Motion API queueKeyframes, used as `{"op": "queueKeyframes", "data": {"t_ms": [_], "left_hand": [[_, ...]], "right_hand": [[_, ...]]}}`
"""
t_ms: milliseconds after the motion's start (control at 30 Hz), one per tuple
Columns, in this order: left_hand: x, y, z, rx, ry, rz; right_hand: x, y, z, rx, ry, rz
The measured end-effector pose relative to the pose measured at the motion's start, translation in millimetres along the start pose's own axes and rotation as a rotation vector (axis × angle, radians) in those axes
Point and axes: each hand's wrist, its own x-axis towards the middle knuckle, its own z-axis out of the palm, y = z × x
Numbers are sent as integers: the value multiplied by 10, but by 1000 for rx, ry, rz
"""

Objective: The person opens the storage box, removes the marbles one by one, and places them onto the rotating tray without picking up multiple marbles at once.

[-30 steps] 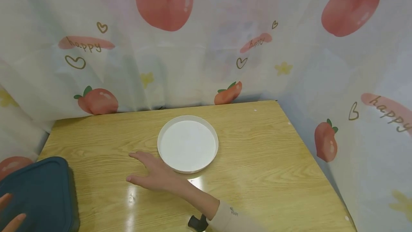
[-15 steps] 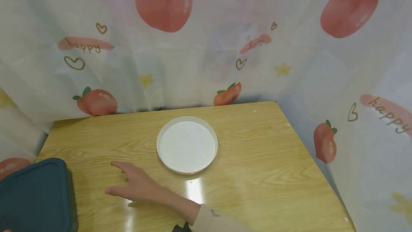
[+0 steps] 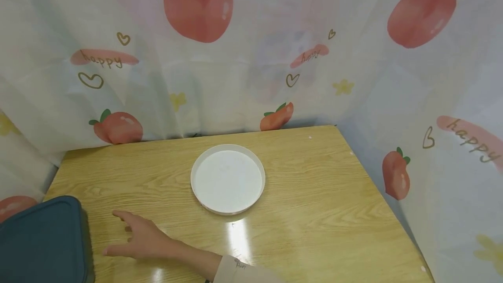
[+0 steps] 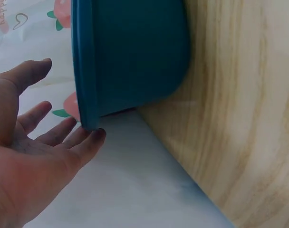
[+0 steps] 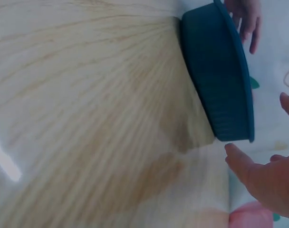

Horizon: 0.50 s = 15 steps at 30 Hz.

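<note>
A dark blue-green lidded box [image 3: 43, 243] stands at the left end of the table in the head view. My right hand [image 3: 141, 237], fingers spread and holding nothing, is over the table just right of the box. In the right wrist view the same hand [image 5: 268, 175] appears beyond the box's end [image 5: 218, 76]. My left hand [image 4: 44, 152] is outside the head view; its wrist view shows it with spread fingers, fingertips right at the rim of the box [image 4: 135, 52]. A round white tray [image 3: 228, 182] lies at the table's middle back.
The wood-grain table [image 3: 314, 213] reaches back to a fruit-printed curtain [image 3: 235, 77], which also hangs along the right side. Light glares off the tabletop in front of the white tray.
My right hand has moved left and toward me, from beside the white tray to near the box. My left hand has left the head view at the lower left.
</note>
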Motion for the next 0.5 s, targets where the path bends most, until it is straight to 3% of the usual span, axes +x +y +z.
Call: {"op": "queueKeyframes", "data": {"t_ms": [67,100,233,400,500], "left_hand": [[-5,-16,15,113,-15,151],[5,-28,22,133,-21,177],[24,-163,31,153,-40,190],[-6,-164,134,77,2,185],[20,-159,201,53,31,188]], "right_hand": [[26,25,66,-7,-8,11],[37,36,94,-9,-10,15],[89,58,196,18,-29,51],[135,62,287,114,-79,110],[144,57,322,116,-82,137]]}}
